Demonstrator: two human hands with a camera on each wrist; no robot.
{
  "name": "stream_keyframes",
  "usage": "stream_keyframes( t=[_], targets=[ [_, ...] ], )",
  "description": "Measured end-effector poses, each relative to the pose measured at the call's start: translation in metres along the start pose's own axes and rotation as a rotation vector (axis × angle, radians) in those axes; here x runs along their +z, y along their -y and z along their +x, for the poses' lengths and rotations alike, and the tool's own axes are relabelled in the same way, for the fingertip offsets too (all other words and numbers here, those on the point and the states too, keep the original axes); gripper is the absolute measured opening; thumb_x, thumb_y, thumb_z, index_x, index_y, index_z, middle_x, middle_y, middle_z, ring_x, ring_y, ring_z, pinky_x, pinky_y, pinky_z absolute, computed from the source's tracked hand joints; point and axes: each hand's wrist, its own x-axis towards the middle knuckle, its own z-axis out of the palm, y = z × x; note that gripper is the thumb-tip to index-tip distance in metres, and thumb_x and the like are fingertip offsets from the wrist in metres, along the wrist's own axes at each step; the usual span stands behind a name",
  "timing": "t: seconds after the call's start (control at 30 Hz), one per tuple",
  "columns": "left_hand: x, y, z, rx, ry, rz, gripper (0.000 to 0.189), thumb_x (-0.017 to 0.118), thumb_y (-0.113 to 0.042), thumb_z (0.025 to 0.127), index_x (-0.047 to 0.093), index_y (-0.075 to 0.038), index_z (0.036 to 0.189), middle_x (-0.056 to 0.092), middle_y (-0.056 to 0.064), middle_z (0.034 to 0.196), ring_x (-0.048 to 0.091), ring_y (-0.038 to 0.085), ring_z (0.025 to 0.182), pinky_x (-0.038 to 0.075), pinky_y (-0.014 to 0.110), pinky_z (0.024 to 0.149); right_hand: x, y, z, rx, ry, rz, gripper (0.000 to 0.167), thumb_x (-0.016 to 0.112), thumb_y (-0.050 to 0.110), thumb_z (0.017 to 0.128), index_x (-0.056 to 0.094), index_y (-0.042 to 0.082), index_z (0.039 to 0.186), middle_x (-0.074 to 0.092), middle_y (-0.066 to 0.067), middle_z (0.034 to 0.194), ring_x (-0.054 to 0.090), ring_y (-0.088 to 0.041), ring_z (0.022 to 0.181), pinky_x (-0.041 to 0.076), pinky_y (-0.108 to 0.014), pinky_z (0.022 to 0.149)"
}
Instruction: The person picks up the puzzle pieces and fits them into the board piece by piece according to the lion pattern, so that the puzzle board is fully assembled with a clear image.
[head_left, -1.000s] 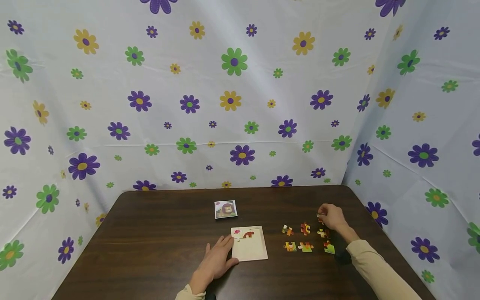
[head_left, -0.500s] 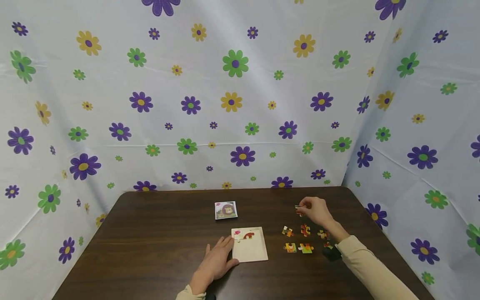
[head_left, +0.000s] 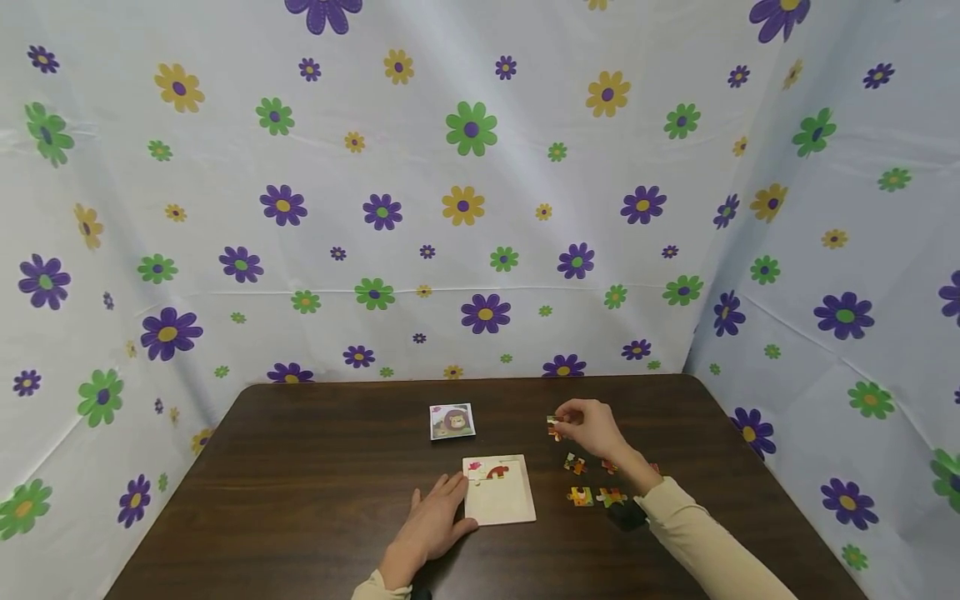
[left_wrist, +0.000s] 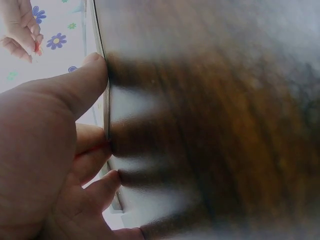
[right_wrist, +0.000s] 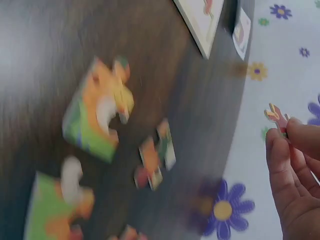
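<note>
My right hand (head_left: 594, 429) pinches a small jigsaw piece (head_left: 553, 427) between thumb and fingertips, raised above the table to the right of the puzzle board. In the right wrist view this piece (right_wrist: 276, 115) shows red and yellow. The square pale board (head_left: 501, 505) lies flat, with a pink-flower piece (head_left: 475, 467) and a red-brown piece (head_left: 498, 472) along its top. Against the board's left edge rests my left hand (head_left: 431, 525), fingers extended. Its fingertips (left_wrist: 95, 62) touch the edge in the left wrist view.
Loose jigsaw pieces (head_left: 581, 496) lie right of the board, some partly hidden under the right forearm. A picture card with a lion (head_left: 452, 422) lies behind the board. The dark wooden table (head_left: 315, 475) meets a flowered curtain (head_left: 420, 242) at the back.
The right hand has lifted a jigsaw piece from the back right of the loose pieces and carried it left, toward the board. The left hand has stayed in place.
</note>
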Motion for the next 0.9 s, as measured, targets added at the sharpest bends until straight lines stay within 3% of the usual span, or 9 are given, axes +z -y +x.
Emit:
stream_keyframes(
  t=[0.27,0.47,0.9],
  targets=[
    [-0.001,-0.001,0.001,0.005,0.004,0.003,0.064,0.07,-0.036,0.086,0.051,-0.001,0.136,0.048,0.016,0.142,0.041,0.043,0.13,0.026,0.076,0.091,0.033,0.008,-0.006,0.05,0.082,0.091,0.01,0.075,0.004,0.081,0.073,0.003,0.091,0.064,0.0,0.073,0.061,-0.01,0.058,0.051,-0.023,0.054],
    [-0.001,-0.001,0.002,0.002,0.004,0.011,0.063,0.07,-0.036,0.086,0.052,-0.002,0.135,0.048,0.016,0.141,0.041,0.042,0.13,0.026,0.076,0.091,0.052,0.011,-0.009,0.001,0.138,0.111,0.009,0.074,0.004,0.081,0.073,0.002,0.09,0.064,0.0,0.073,0.061,-0.008,0.059,0.052,-0.023,0.055],
    [0.0,-0.001,0.003,0.006,-0.003,0.007,0.062,0.07,-0.035,0.086,0.052,-0.001,0.135,0.049,0.017,0.14,0.042,0.043,0.129,0.027,0.076,0.09,0.079,0.01,-0.01,-0.018,0.141,0.066,0.009,0.077,0.006,0.078,0.072,0.003,0.084,0.065,0.002,0.071,0.057,-0.008,0.062,0.045,-0.022,0.054]
  ],
)
